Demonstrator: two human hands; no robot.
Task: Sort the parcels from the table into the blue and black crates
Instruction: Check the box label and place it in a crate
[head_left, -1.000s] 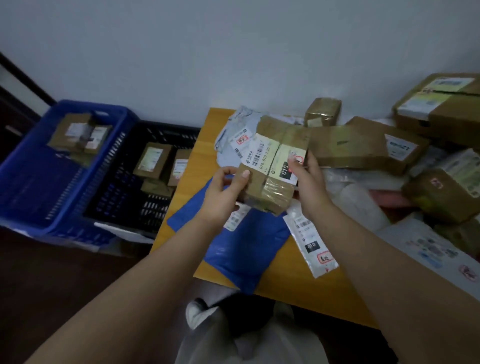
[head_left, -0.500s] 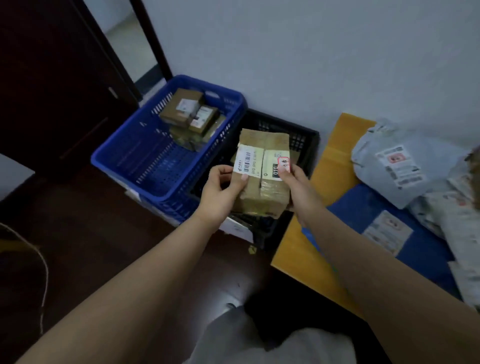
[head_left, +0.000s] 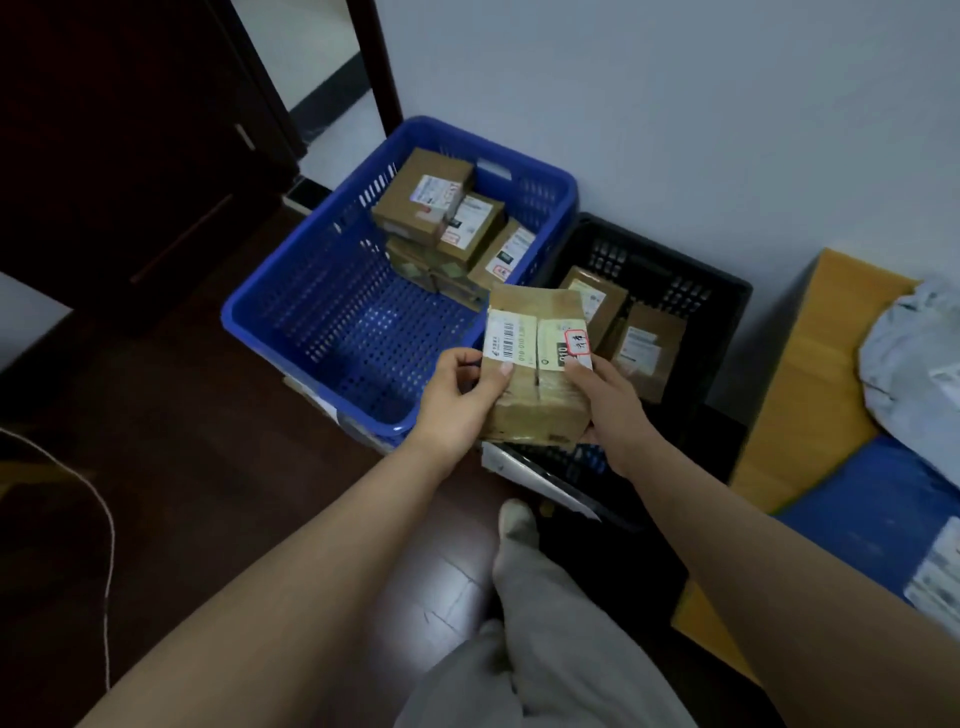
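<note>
A brown cardboard parcel (head_left: 537, 395) with white labels and clear tape is held in the air over the seam between the two crates. My left hand (head_left: 460, 397) grips its left edge, thumb on top. My right hand (head_left: 608, 402) grips its right edge. The blue crate (head_left: 311, 332) on the floor holds several brown boxes (head_left: 441, 208) stacked at its far end. To its right, the black crate (head_left: 727, 312) has two brown boxes (head_left: 647, 348) inside, partly hidden by the held parcel.
The wooden table (head_left: 800, 395) stands at the right with a blue mailer (head_left: 872, 525) and a grey mailer (head_left: 909, 353) on it. A dark door and doorway are at the upper left. My leg and foot (head_left: 519, 525) are below the crates. A thin cord lies on the dark floor at left.
The view has swung left from the table to the crates. Both hands have carried the parcel off the table and it now hangs over the crates' near edge.
</note>
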